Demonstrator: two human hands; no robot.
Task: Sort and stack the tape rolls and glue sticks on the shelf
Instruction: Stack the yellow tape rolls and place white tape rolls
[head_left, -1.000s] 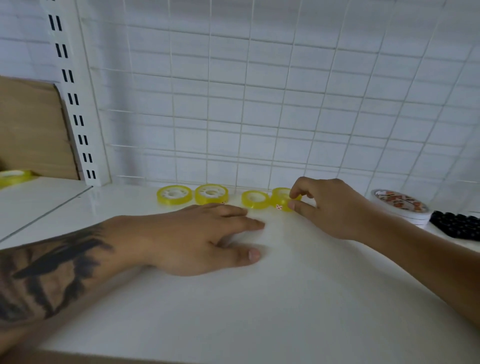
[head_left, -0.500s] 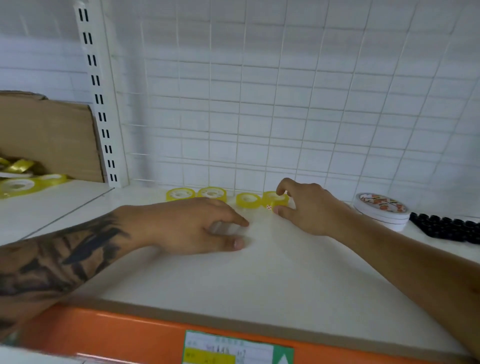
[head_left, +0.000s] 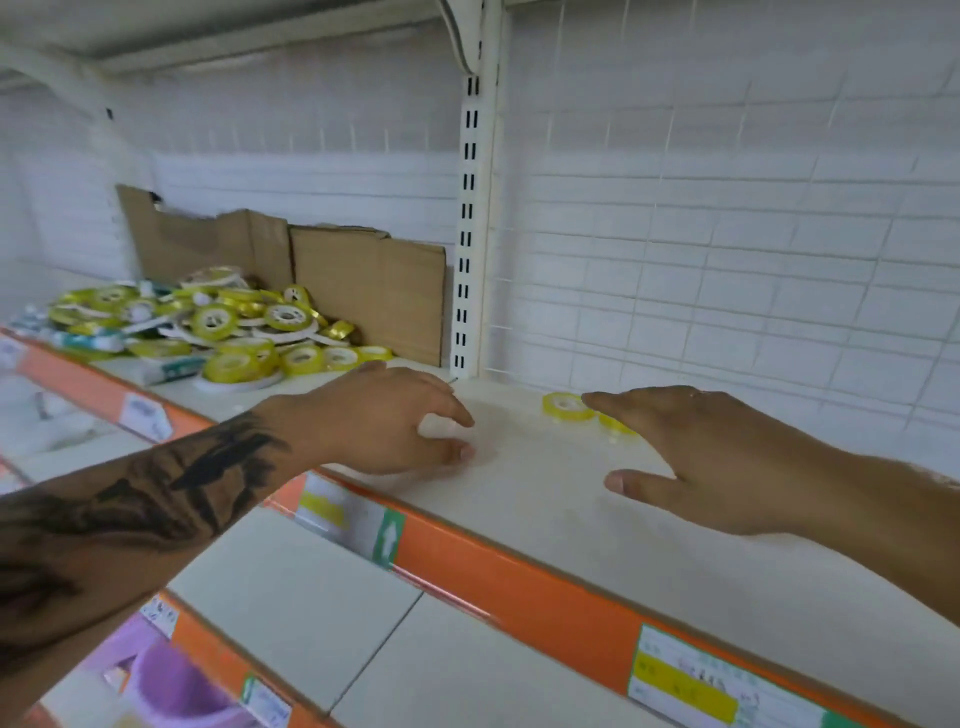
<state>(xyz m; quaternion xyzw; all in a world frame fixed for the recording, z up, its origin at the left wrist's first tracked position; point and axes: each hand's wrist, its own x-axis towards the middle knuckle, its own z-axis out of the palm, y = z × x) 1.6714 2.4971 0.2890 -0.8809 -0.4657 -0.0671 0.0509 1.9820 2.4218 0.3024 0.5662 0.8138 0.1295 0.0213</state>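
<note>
Blocking part of the view, the right hand (head_left: 727, 457) covered all but a sliver of a second tape roll (head_left: 615, 425); only one tape roll (head_left: 566, 406) past its fingertips showed whole, yellow with a white core, lying flat on the white shelf (head_left: 545, 499) near the wire-grid back. Right hand was flat, fingers straight, thumb out, holding nothing. Left hand (head_left: 384, 421) sat near the shelf's front edge, fingers loosely curled over a blurred pale patch; couldn't tell if anything was under it. Motion blur throughout; price labels (head_left: 691, 680) on the orange strip (head_left: 514, 577) were unreadable. On the left bay, a loose pile of tape rolls (head_left: 218, 327), yellow and white, mixed with white-and-teal packs too blurred to identify, lay in front of torn cardboard (head_left: 363, 291). Purple item (head_left: 176, 686) on the lower shelf was cut off.
</note>
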